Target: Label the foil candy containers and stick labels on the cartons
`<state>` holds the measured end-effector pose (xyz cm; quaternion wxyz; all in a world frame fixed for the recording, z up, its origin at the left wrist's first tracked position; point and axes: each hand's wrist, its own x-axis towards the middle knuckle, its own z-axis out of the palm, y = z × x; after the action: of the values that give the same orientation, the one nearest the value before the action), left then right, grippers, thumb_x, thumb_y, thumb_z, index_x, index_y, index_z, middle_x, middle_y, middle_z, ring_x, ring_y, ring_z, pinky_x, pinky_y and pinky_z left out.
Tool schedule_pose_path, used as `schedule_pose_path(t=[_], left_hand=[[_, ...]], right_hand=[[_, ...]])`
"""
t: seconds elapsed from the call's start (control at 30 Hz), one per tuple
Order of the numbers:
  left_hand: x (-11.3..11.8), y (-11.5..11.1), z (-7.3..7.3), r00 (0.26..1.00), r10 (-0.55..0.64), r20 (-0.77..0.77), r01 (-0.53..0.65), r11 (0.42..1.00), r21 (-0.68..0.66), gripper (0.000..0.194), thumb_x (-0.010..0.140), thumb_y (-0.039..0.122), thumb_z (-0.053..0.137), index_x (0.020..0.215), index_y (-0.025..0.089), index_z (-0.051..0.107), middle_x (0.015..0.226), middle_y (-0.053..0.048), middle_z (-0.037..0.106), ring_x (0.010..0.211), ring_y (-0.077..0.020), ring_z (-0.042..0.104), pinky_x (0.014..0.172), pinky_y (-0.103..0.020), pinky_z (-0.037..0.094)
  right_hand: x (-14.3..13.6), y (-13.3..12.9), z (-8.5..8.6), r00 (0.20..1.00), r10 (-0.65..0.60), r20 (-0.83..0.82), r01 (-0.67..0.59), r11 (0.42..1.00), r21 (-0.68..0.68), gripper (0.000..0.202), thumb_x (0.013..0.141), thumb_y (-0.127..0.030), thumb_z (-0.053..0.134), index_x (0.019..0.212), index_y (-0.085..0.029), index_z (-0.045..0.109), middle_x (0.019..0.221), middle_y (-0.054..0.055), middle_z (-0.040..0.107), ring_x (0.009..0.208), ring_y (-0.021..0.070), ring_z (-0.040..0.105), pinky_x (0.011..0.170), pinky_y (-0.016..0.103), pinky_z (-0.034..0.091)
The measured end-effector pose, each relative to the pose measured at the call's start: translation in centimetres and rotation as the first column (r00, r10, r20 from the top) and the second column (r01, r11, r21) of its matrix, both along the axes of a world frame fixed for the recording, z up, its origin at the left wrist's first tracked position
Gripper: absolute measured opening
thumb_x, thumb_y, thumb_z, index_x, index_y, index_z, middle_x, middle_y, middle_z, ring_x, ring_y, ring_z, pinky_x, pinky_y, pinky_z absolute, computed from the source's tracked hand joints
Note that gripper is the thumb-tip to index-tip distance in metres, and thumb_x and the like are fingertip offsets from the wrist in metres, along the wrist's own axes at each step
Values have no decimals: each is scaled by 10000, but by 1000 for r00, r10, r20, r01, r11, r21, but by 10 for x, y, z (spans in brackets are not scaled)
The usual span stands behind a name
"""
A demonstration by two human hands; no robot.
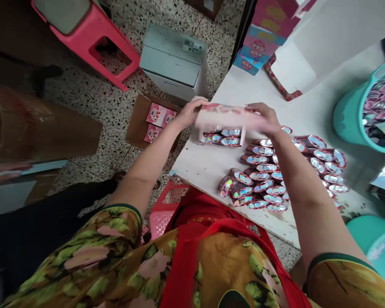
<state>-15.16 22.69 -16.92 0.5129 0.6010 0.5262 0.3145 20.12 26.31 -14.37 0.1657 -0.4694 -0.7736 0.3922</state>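
Observation:
At the table's left part a small pink-and-white carton [223, 116] sits with its top part blurred by motion. Several oval packs [231, 141] with shiny, rainbow-glinting ends show inside its side facing me. My left hand [192, 112] is closed on the carton's upper left corner. My right hand [265, 116] grips the upper right end, its thumb side smeared by motion. Just right of the carton, under my right forearm, many more shiny-ended oval packs [263, 175] lie in rows on the white table [199, 167].
A turquoise bucket [349, 115] full of similar packs stands right; another turquoise tub [372, 239] is below it. Stacked pink and blue boxes [253, 47] stand at the back. On the floor are an open cardboard box [136, 119], a grey bin [171, 64] and a pink stool [93, 47]. Another person's hand [9, 169] shows far left.

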Motion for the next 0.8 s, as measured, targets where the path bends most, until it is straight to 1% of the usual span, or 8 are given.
schedule_pose_path(t=[0.07,0.17,0.27,0.37,0.43,0.5,0.63,0.8], left_hand=[[-11,5,13,992,-93,-87,98,994,54,307,828,413,666,1063,230,741,1353,-55,610,1343,-285,497,1205,-545,294],[-7,-2,34,947,-205,-249,235,967,97,369,861,437,610,1137,219,722,1414,-61,580,1433,-308,401,1234,-580,215],[27,-33,53,834,-315,-453,393,916,85,682,825,559,646,1383,174,580,1559,-138,425,1511,-360,267,1261,-581,114],[70,-76,62,725,-328,-605,446,894,49,1034,699,647,760,1545,190,381,1675,-179,164,1549,-451,2,1210,-683,-43],[87,-98,61,678,-307,-667,455,889,53,1119,669,631,803,1582,223,301,1691,-177,63,1540,-465,-95,1158,-738,-99],[94,-110,58,660,-282,-697,450,891,64,1090,699,592,806,1590,252,277,1694,-166,34,1545,-449,-94,1150,-748,-106],[95,-114,47,687,-234,-688,403,910,93,856,850,505,696,1579,268,315,1690,-135,118,1564,-393,-28,1207,-700,-57],[100,-117,36,731,-155,-665,302,947,111,689,937,500,555,1558,263,373,1670,-108,224,1571,-354,12,1246,-639,-29]], right_hand=[[0,-5,9,996,68,59,-70,997,36,438,914,-436,600,1259,-180,684,1356,121,629,1242,347,578,1088,588,469],[-1,-13,18,956,210,203,-216,976,9,469,957,-333,479,1383,-179,601,1510,106,517,1379,379,462,1138,636,396],[-8,-21,21,921,271,281,-262,963,-70,624,928,-340,501,1510,-124,439,1628,133,336,1443,409,380,1147,637,388],[-18,-36,23,918,220,331,-201,975,-93,823,899,-494,556,1565,-82,302,1667,181,196,1468,449,321,1140,657,372],[-24,-55,27,921,171,350,-176,984,-19,930,866,-616,584,1567,-85,283,1672,192,160,1503,469,220,1152,695,303],[-28,-81,32,929,169,330,-204,976,74,879,886,-630,573,1549,-107,329,1666,183,196,1527,433,177,1183,677,247],[-29,-132,31,931,173,322,-211,973,89,465,1036,-311,376,1429,-103,512,1574,169,418,1502,329,319,1194,556,310],[-33,-141,16,949,81,305,-114,989,92,429,1023,-185,347,1405,-136,536,1570,136,433,1500,322,324,1139,541,380]])
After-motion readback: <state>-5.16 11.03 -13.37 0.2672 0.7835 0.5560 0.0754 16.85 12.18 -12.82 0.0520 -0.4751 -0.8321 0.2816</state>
